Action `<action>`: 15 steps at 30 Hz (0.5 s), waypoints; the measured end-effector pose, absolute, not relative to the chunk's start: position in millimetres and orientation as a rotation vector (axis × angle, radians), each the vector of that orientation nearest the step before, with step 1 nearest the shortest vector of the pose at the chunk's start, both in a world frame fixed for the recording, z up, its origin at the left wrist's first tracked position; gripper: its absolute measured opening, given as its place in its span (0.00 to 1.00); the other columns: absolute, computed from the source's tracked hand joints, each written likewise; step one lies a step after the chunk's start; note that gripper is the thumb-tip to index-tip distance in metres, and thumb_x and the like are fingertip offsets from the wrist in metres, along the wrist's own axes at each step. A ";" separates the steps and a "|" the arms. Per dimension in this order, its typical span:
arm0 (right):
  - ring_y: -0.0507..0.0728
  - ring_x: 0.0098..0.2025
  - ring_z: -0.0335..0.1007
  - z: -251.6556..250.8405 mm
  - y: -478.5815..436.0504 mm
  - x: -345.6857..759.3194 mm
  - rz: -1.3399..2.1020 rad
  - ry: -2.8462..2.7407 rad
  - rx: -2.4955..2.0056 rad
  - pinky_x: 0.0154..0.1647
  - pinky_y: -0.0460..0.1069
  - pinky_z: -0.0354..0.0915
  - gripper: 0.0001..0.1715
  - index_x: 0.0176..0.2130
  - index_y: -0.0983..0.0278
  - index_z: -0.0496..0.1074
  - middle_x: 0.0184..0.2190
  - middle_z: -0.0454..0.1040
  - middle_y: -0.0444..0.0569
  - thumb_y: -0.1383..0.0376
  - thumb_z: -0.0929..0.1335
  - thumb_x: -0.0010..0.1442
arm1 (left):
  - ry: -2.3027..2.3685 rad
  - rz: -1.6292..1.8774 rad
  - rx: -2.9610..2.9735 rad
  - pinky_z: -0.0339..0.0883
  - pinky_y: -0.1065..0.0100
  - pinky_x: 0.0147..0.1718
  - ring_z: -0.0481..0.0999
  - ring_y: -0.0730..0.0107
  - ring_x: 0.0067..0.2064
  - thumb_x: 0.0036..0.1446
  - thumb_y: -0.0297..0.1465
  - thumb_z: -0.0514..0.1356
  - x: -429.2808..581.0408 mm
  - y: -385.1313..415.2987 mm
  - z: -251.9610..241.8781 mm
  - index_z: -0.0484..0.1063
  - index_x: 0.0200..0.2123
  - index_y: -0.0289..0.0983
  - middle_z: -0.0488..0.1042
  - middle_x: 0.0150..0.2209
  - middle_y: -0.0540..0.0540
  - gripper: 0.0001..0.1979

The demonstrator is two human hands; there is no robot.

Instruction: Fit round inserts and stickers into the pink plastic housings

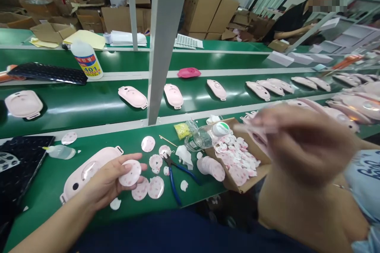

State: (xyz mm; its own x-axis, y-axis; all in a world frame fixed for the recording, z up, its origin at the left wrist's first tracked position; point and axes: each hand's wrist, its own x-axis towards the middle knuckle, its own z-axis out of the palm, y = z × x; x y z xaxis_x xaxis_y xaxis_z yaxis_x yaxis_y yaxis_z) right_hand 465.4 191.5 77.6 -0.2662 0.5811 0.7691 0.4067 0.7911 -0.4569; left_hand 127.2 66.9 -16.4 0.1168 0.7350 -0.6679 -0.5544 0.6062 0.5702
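My left hand (111, 182) holds a round white disc with pink spots (130, 173) between thumb and fingers. Just behind it lies a pale pink oval plastic piece (89, 170) with a clear round window. My right hand (308, 146), raised close to the camera and smeared by motion, pinches something thin and pale that I cannot make out. More spotted discs (156, 187) lie on the green bench, with a fanned stack of discs (211, 168) farther right. Blue-handled pliers (175, 176) rest open among them. A cardboard box (252, 180) below my right hand holds many small printed pieces (237, 158).
A clear bottle (202, 138) leans by the box near a yellow packet (181, 130). At left are a small dropper bottle (61, 152) and black wrap (23, 170). Pink pieces line the green conveyor (89, 106), past a metal post (163, 47). A co-worker's light-blue clothing (363, 185) is close at right.
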 end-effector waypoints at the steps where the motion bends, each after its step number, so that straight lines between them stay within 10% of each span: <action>1: 0.54 0.39 0.75 76.5 220.2 473.7 0.202 -1.896 -0.851 0.41 0.52 0.70 0.10 0.36 0.56 0.76 0.34 0.78 0.45 0.70 0.67 0.61 | 1.165 0.997 0.180 0.76 0.71 0.24 0.82 0.60 0.31 0.39 0.29 0.77 119.4 64.5 -16.7 0.78 0.44 0.34 0.82 0.38 0.38 0.25; 15: 0.57 0.54 0.72 -66.7 454.8 389.6 -0.038 -2.682 -1.217 0.57 0.57 0.67 0.10 0.46 0.67 0.76 0.50 0.77 0.52 0.71 0.66 0.66 | 1.408 1.300 -0.011 0.80 0.68 0.29 0.83 0.58 0.34 0.44 0.28 0.74 115.1 36.6 -38.2 0.77 0.47 0.36 0.81 0.43 0.38 0.25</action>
State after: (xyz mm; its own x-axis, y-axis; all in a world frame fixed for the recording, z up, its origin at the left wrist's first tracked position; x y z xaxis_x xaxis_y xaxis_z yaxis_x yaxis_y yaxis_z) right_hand 389.6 454.8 -66.7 -0.6426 0.7427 0.1883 0.7477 0.6616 -0.0574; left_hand 115.1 36.6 -38.2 -0.3383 0.6327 -0.6966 -0.6439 0.3842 0.6617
